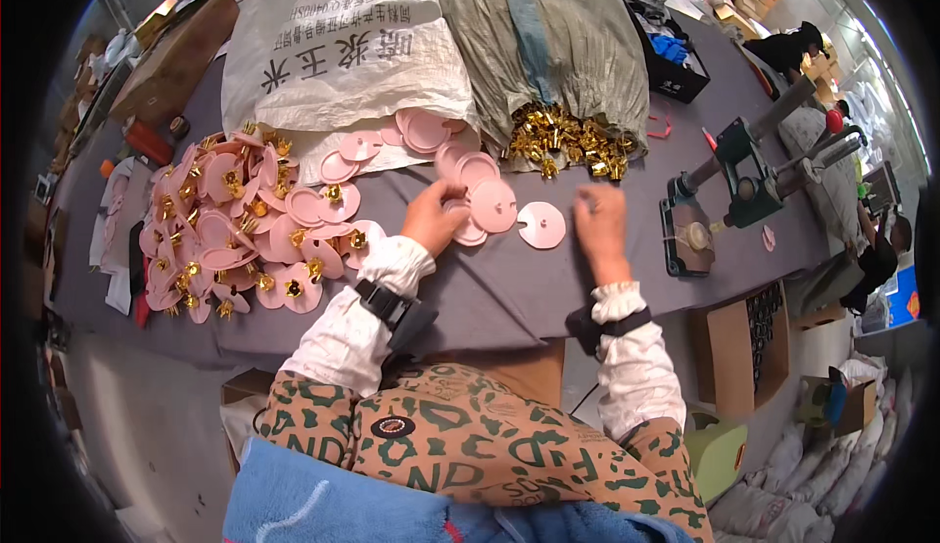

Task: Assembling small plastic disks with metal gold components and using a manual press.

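Note:
My left hand [433, 218] is closed at the edge of a few overlapping pink plastic discs [493, 205], its thumb and fingers pinching the rim of one. A single notched pink disc [541, 225] lies flat on the cloth between my hands. My right hand [600, 228] is just right of that disc, its fingers curled; whatever they hold, if anything, is hidden. Beyond it, small gold metal clips [558, 140] spill from the mouth of a grey-green woven sack [548, 34]. More pink discs [427, 130] spread from a white woven sack [343, 53] on the left.
Left of my left hand is a heap of pink discs with gold clips fitted [250, 215]. A green hand press [739, 176] stands on the right of the grey cloth-covered table [470, 298]. A black box [676, 63] sits behind it. Other people work at far right.

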Action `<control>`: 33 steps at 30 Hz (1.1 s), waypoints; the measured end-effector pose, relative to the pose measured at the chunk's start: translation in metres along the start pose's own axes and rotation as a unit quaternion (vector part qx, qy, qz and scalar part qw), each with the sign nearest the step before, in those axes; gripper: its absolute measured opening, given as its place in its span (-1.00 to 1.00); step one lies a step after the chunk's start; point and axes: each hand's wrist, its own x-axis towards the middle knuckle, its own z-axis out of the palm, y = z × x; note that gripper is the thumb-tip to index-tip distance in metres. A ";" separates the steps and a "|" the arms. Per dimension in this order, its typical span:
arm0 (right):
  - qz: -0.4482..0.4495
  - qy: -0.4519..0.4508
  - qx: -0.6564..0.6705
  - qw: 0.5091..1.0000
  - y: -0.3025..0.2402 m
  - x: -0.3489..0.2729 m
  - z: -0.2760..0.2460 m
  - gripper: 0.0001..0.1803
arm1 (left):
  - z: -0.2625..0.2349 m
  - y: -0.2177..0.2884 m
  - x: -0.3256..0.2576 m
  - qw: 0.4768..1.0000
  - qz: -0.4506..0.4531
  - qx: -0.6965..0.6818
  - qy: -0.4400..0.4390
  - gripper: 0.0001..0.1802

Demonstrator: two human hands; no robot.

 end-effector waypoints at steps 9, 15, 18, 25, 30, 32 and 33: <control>0.027 0.002 -0.088 0.996 0.033 0.043 -0.005 -0.78 | -0.014 0.004 -0.048 0.997 -0.006 -0.036 0.071 -0.66; 0.157 -0.064 0.181 0.969 0.015 -0.012 -0.015 -0.75 | -0.011 0.004 -0.064 0.997 0.050 -0.026 0.055 -0.69; 0.074 -0.073 0.124 0.987 -0.009 -0.016 -0.017 -0.72 | -0.011 0.015 -0.068 0.948 0.208 0.225 0.084 -0.63; 0.022 -0.054 -0.038 0.998 -0.013 -0.015 -0.014 -0.64 | -0.021 -0.008 -0.052 0.924 0.253 0.280 -0.055 -0.66; -0.101 0.035 0.018 0.994 -0.053 -0.017 -0.026 -0.65 | -0.029 0.023 -0.057 0.994 0.074 0.037 -0.076 -0.73; 0.069 -0.038 0.318 0.945 -0.097 -0.030 -0.028 -0.66 | -0.021 0.026 -0.066 0.937 -0.046 -0.340 -0.070 -0.64; 0.053 -0.063 0.346 0.935 -0.107 -0.036 -0.024 -0.67 | -0.018 0.032 -0.069 0.922 -0.075 -0.373 -0.069 -0.59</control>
